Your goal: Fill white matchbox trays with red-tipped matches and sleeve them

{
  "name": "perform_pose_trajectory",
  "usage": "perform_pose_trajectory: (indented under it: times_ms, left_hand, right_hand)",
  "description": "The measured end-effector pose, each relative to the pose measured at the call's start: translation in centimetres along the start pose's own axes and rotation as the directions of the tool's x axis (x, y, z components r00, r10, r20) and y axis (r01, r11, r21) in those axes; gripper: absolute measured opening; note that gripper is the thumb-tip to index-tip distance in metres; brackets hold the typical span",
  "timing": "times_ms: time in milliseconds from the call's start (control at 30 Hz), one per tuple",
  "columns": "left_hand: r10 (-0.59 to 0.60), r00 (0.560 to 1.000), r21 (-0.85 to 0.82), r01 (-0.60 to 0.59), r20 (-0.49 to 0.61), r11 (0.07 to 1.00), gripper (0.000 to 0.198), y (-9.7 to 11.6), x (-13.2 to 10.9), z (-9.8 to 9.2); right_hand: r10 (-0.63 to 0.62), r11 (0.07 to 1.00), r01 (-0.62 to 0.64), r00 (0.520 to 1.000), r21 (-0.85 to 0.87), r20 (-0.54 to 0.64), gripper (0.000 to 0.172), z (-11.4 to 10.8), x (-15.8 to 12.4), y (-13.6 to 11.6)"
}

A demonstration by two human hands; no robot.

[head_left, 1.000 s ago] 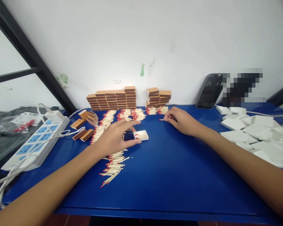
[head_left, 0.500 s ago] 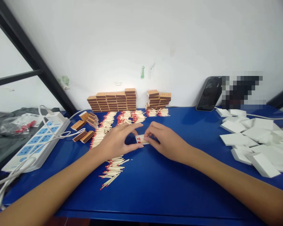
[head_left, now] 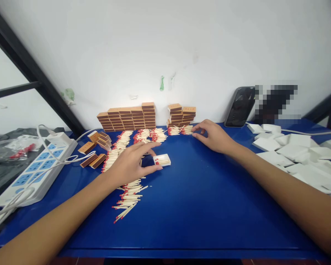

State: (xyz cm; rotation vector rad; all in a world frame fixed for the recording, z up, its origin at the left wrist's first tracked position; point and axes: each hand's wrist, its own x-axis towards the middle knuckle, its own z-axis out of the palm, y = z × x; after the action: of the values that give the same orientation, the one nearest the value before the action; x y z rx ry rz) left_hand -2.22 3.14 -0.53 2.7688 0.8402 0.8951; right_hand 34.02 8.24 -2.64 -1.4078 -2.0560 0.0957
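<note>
A small white matchbox tray with some red-tipped matches in it lies on the blue table. My left hand is beside its left end, thumb and fingers apart, with nothing held between them. Farther back, my right hand has its fingertips at the right end of a small match pile; whether they pinch any match is too small to tell. Long rows of loose matches run beside and under my left hand. Another small match pile lies left of the one my right hand touches.
Stacked brown matchboxes and a smaller stack stand against the wall. Several loose matchboxes lie near a power strip with cables at left. White boxes are heaped at right, near a dark phone.
My right hand has left the white tray and moved back and right to the match pile. My left hand remains open by the tray. The view has shifted slightly.
</note>
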Motion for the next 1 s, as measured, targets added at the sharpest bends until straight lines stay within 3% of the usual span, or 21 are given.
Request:
perform_pose_trajectory:
  times_ms: [333,600,733,1000]
  left_hand:
    - [-0.006,1.0,-0.004,0.006,-0.001,1.0,0.065,0.0,0.1,-0.1]
    - [-0.022,1.0,0.008,0.022,0.017,1.0,0.064,-0.2,0.1,-0.1]
    - [-0.035,0.999,0.003,0.035,0.028,0.999,0.063,-0.2,0.0,0.0]
    - [-0.034,0.999,0.007,0.034,0.024,0.999,0.063,-0.2,0.2,-0.3]
  right_hand:
    - [-0.004,0.999,0.008,0.991,-0.033,0.133,0.017,0.3,-0.1,-0.5]
    - [-0.023,1.0,0.023,0.995,0.002,0.098,0.014,1.0,0.0,-0.8]
    - [-0.026,1.0,0.027,0.998,-0.014,0.057,0.021,1.2,0.1,-0.3]
    - [-0.036,0.999,0.04,0.994,-0.034,0.098,0.016,0.8,-0.1,-0.7]
